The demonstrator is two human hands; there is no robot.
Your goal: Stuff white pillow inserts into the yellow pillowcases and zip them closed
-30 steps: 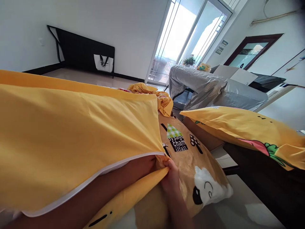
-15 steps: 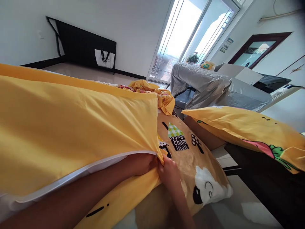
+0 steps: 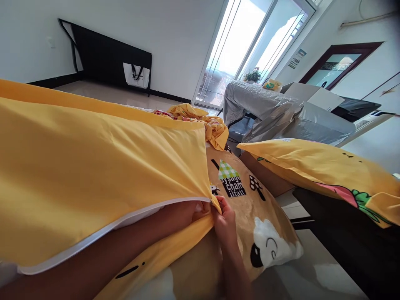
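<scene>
Across the foreground stretches a plain yellow pillowcase (image 3: pixel 93 166), white-edged opening nearest, both hands, left hand (image 3: pixel 190 212) and right hand (image 3: pixel 225 225), pinching its corner.

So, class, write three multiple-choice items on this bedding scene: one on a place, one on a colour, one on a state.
1. Where is the left hand?
A. inside the cover's opening
B. on the grey sheet
C. on the floor

2. What colour is the cover being handled?
A. blue
B. yellow
C. green

3. What is the right hand doing?
A. hanging free
B. lying flat on the plush pillow
C. pinching the cover's corner

Answers: 1 A, the forearm runs under the white-edged hem; 2 B, plain yellow cloth; 3 C, fingers closed on the corner, above the brown plush pillow.
</scene>
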